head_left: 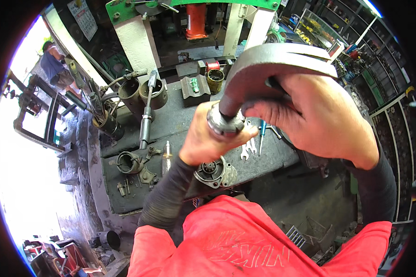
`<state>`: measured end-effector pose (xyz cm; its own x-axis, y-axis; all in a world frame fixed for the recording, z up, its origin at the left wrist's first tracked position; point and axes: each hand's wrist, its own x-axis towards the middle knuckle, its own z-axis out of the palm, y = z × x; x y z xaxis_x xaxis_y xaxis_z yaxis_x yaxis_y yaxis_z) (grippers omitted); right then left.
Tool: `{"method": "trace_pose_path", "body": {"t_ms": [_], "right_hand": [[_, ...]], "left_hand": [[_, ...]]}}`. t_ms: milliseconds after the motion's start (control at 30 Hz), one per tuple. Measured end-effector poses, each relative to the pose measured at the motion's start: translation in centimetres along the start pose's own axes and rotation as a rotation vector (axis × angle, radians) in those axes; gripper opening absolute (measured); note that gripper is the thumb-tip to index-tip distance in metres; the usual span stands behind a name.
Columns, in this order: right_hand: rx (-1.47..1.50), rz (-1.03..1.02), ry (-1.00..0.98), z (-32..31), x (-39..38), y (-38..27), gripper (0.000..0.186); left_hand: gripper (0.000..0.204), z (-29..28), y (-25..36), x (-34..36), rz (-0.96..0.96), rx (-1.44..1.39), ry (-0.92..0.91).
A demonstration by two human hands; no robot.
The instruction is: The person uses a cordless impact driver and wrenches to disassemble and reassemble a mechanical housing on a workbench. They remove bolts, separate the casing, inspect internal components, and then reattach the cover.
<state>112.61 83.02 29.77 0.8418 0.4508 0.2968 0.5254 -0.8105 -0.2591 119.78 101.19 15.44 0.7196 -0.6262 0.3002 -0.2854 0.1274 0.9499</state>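
Close to the camera, my right hand (326, 117) is wrapped around a grey claw hammer (268, 67) near its head, with the split claw pointing right. The hammer's narrower end meets a shiny round metal part (221, 123), which my left hand (198, 136) grips from below and around its side. What lies inside that part is hidden by the hammer. Below my left hand, a round metal housing (210, 170) with a toothed gear in its middle rests at the bench's near edge. Open-ended wrenches (246, 150) and a blue-handled screwdriver (262, 134) lie beside my hands.
On the grey bench (180, 115) are a long metal tool (147, 113), a pointed cylindrical part (167, 159), a hollow housing (128, 162) and a tin (215, 79). A can of tools (107, 125) stands left. Behind is a green-topped press frame (136, 39). Another person (54, 64) is outside, far left.
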Motion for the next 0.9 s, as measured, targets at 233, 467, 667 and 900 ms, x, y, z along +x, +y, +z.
{"method": "trace_pose_path", "body": {"t_ms": [233, 467, 667, 900], "right_hand": [[-0.037, -0.003, 0.021, -0.3, -0.8, -0.9, 0.025], [-0.037, 0.031, 0.094, -2.7, -0.6, -2.6, 0.027], [-0.069, 0.015, -0.03, -0.4, -0.6, 0.0, 0.03], [-0.019, 0.037, -0.047, -0.3, 0.0, -0.5, 0.032]], "left_hand": [[0.031, 1.7, -1.9, -0.9, 0.223, 0.074, 0.266], [0.028, 0.7, -2.0, 0.3, 0.164, 0.025, 0.088], [0.028, 0.6, -2.9, 0.0, 0.317, 0.139, 0.114], [0.029, 2.3, -1.2, -0.6, 0.178, 0.066, 0.256]]}}
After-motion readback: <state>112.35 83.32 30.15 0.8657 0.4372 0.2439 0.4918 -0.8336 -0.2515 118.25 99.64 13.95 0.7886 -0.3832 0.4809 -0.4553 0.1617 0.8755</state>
